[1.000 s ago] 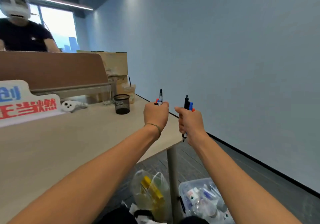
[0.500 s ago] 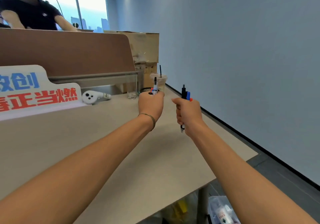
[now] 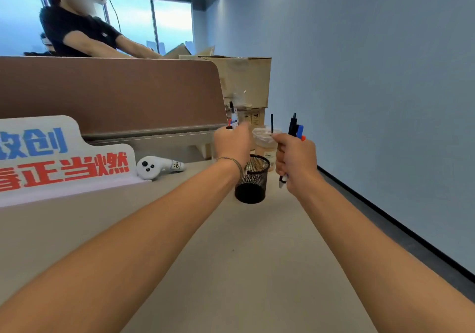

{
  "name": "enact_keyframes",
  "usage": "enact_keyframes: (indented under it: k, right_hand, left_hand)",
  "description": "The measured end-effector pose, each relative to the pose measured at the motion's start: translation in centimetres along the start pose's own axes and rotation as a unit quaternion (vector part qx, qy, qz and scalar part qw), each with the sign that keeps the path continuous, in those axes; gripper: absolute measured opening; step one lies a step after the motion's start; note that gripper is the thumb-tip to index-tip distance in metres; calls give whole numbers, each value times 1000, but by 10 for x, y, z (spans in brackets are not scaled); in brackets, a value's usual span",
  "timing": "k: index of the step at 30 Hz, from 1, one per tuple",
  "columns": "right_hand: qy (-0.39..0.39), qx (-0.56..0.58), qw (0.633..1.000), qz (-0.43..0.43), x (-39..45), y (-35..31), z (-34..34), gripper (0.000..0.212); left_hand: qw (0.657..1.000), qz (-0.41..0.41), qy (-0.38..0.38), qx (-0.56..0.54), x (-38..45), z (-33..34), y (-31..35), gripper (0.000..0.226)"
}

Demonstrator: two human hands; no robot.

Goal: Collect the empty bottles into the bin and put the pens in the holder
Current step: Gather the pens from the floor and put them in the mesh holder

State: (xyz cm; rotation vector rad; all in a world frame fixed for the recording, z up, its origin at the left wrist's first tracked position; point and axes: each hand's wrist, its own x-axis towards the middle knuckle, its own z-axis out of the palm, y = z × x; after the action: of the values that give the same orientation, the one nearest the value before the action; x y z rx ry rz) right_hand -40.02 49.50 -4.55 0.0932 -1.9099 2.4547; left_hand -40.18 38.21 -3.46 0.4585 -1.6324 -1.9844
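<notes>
A black mesh pen holder [image 3: 253,179] stands on the beige desk [image 3: 231,268] between my two hands. My left hand [image 3: 232,144] is closed around pens [image 3: 233,118] held upright, just above and left of the holder's rim. My right hand [image 3: 295,161] grips a bundle of pens [image 3: 295,127] with black, blue and red tops, a white tip poking out below the fist; it hovers right of the holder. No bottles or bin are in view.
A plastic iced-drink cup with a black straw [image 3: 266,143] stands just behind the holder. A white controller [image 3: 154,167] and a lettered sign [image 3: 51,158] lie left. A brown partition [image 3: 110,93], cardboard boxes [image 3: 241,80], and a person in a headset [image 3: 77,32] are beyond.
My view swung up and forward from the desk's end; the bins on the floor left the frame. Both hands, still gripping pens, came up to the holder, now between them.
</notes>
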Motion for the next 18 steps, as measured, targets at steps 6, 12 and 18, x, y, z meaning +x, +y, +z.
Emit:
enact_keyframes:
  k: [6,12,18]
  right_hand:
    - [0,34,999,-8,47,3,19,35]
    - [24,54,998,-4,72,12,30,36]
    - [35,80,996,-11,89,11,39,31]
  left_hand:
    - [1000,12,-5,-14,48,25,-6,25]
    - [1000,16,-22,16,61,31,-34,13]
    - [998,39,-52,27,71,19,-42,14]
